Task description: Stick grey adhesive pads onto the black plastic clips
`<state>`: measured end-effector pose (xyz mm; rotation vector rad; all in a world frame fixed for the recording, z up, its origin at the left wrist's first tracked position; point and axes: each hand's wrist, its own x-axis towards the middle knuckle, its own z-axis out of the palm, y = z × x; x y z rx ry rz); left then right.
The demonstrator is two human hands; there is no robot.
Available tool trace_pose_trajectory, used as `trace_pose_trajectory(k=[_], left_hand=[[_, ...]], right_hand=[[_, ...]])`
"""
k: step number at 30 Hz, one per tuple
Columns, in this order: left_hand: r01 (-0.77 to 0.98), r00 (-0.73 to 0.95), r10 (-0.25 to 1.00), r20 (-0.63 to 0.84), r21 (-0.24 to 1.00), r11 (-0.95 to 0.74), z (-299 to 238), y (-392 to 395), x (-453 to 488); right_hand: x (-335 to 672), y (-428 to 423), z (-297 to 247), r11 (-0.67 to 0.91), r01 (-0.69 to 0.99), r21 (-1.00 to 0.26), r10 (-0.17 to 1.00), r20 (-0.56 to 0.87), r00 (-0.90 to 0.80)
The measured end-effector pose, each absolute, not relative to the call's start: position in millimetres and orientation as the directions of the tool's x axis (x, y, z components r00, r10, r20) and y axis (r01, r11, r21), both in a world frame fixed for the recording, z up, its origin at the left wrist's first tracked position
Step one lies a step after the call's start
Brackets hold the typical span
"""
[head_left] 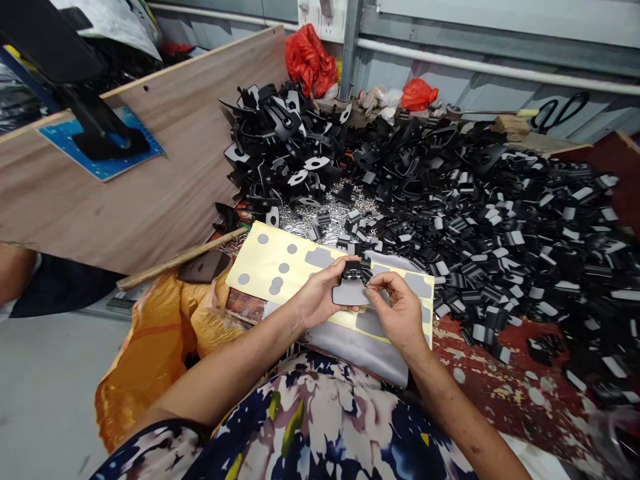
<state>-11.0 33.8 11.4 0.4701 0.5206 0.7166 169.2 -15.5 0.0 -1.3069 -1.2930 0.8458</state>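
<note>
My left hand (320,292) is closed around a small black plastic clip part (353,269), holding it over my lap. A grey rounded pad (349,294) shows on the side of the part that faces me. The thumb and forefinger of my right hand (401,312) are pinched together at the right edge of this pad; the exact contact is partly hidden by the fingertips. Beneath both hands lies a pale yellow backing sheet (263,268) with grey round and rounded-rectangular stickers on it.
Heaped black clip parts (480,220), many with grey pads, fill the worktable's right side. Larger black holders (280,127) and shiny metal pieces (330,217) lie behind the sheet. A wooden board (190,133) stands left, above a wooden stick (180,259) and an orange sack (145,353).
</note>
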Motion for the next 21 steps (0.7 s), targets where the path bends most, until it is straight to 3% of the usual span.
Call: trace_pose_trajectory(k=[8,12,15,18,21], left_hand=[[-0.477,0.622,0.725,-0.295,0.591,0.65,14,31,-12],[-0.428,0.548,0.795,-0.258,0.73,0.532,12,24,-5],[-0.376,0.365,0.92,-0.144,0.881,0.287,4,19,4],[-0.287,0.219,0.976,0.005,0.956,0.059,-6,15,10],[-0.251,0.144,0.989,0.039,0.968,-0.002,-16,14,10]], right_hand=[[168,-17,2,0.173,0.305,-0.937,0.965,0.224,0.139],[165,-19,0,0.258,0.449,-0.856,0.939,0.33,0.091],[159,-22,-10,0.39,0.623,-0.678,0.858,0.514,0.022],[154,-26,-18,0.504,0.777,-0.377,0.714,0.688,-0.13],[157,-28,-14,0.441,0.875,-0.201,0.667,0.726,-0.169]])
